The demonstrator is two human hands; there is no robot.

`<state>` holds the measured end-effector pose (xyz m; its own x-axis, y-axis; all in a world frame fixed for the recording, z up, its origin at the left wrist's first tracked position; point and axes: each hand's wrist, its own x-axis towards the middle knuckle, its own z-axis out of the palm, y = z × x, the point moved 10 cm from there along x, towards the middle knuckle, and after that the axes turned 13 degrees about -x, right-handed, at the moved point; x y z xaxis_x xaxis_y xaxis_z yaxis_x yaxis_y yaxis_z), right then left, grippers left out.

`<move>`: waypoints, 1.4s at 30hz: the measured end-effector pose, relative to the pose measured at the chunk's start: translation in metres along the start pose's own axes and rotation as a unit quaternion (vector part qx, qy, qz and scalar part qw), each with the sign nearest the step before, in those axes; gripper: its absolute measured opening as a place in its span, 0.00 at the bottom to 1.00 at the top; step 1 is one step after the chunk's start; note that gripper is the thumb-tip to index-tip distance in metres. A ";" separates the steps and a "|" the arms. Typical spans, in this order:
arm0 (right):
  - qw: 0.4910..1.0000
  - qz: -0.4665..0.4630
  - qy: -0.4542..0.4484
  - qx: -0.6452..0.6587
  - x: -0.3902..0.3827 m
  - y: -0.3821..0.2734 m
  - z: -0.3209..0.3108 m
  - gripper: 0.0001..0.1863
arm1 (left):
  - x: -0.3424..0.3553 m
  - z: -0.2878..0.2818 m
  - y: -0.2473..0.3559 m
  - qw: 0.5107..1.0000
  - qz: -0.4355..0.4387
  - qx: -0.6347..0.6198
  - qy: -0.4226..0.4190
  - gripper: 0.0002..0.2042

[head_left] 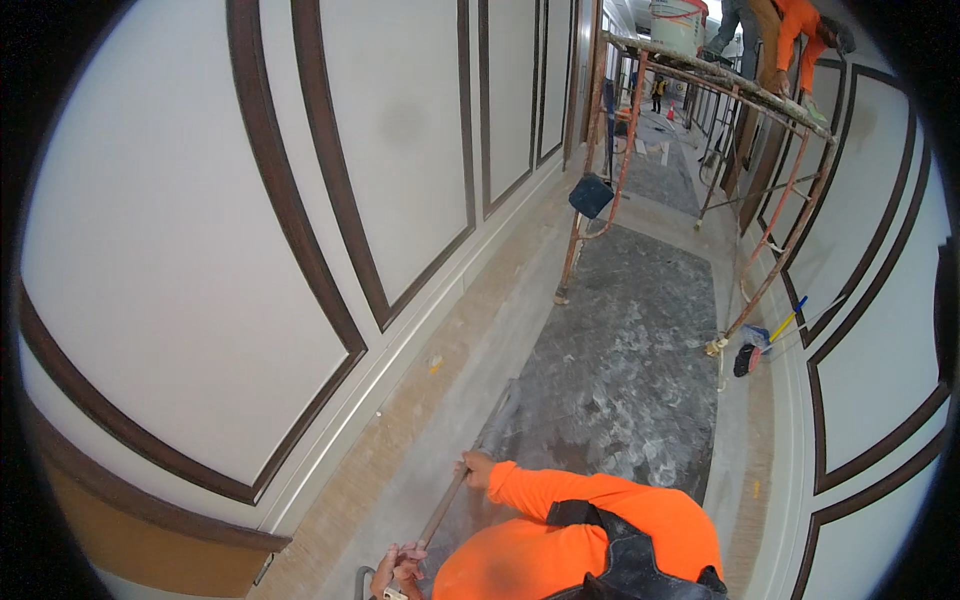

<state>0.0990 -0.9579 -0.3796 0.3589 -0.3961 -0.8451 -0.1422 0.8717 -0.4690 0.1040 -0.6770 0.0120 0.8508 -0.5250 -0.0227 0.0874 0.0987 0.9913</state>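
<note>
Two hands on one pole [440,517]: right hand [478,469] leads, fingers closed around the shaft; left hand [404,565] sits lower, at the near end, and looks wrapped around it too, though its fingers partly hide one another. Pole lies aslant in front of the body, near end at lower left, far end reaching up and right toward the left edge of the dark strip [640,350]. Far end is blurred; cannot tell what head it carries, or whether it touches the floor. Judged step: working the far end over the floor. Notes on method: the wide spacing of the hands seems right, the right hand best used for steering and the left for push and pull. Low, even strokes should suit the chalky smears on the strip better than jabs. Pole wants a shallow angle, so the far end stays flat. Keep the near end off the left wall [180,250], whose dark trim would likely mark. Scaffold [735,82] stands farther ahead, a worker [800,45] and a bucket [680,28] on top; its legs call for short strokes and a careful stop before contact
</note>
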 end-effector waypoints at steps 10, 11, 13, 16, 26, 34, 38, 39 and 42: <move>1.000 0.002 -0.014 0.016 0.043 -0.036 -0.017 0.09 | 0.035 0.018 -0.033 0.994 0.098 0.041 0.029 0.29; 1.000 0.002 -0.003 0.010 0.047 -0.034 -0.020 0.09 | 0.032 0.012 -0.037 0.996 0.071 0.017 0.058 0.28; 0.998 0.024 -0.061 -0.020 0.019 -0.018 0.017 0.10 | 0.021 -0.006 -0.033 0.991 0.061 -0.003 0.120 0.27; 0.998 0.023 -0.040 -0.047 0.018 0.001 0.022 0.06 | 0.007 -0.015 -0.025 0.984 0.087 -0.037 0.149 0.28; 0.969 0.060 -0.189 -0.149 -0.015 0.083 0.082 0.10 | -0.062 -0.069 -0.028 0.956 0.107 -0.095 0.257 0.32; 0.993 0.042 -0.087 -0.065 -0.009 0.061 0.070 0.09 | -0.054 -0.057 -0.027 0.975 0.112 0.015 0.191 0.25; 0.994 0.065 -0.081 -0.039 -0.022 0.028 0.062 0.13 | -0.040 -0.042 -0.040 0.986 0.064 0.053 0.141 0.28; 0.995 0.050 -0.074 -0.040 -0.013 0.021 0.058 0.15 | -0.034 -0.032 -0.042 0.989 0.060 0.060 0.124 0.28; 0.993 0.032 -0.110 -0.038 0.019 0.010 0.051 0.19 | -0.012 0.000 -0.031 0.993 0.050 0.083 0.062 0.23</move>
<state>0.1517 -0.9418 -0.3873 0.5382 -0.2603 -0.8016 -0.2372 0.8659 -0.4404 0.0910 -0.6738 -0.0181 0.9095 -0.4095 0.0714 -0.0789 -0.0014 0.9969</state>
